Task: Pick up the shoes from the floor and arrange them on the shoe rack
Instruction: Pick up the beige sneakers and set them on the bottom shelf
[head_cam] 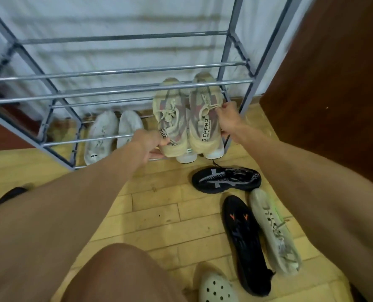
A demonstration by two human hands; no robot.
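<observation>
Shoes: beige pair (187,118), one in each grip, left hand (147,142) and right hand (229,118) clenched on them, being set on the rack (115,91) over another pair. Beside the left grip: two white sneakers (113,134). Below the grips, on the floor (155,205): three shoes, one clog (217,288). Next, I judge: release, fetch a floor shoe.

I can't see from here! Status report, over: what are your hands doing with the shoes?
Left hand and right hand each grip one beige sneaker at the rack. White pair already low on rack. Three sneakers still on floor.
</observation>
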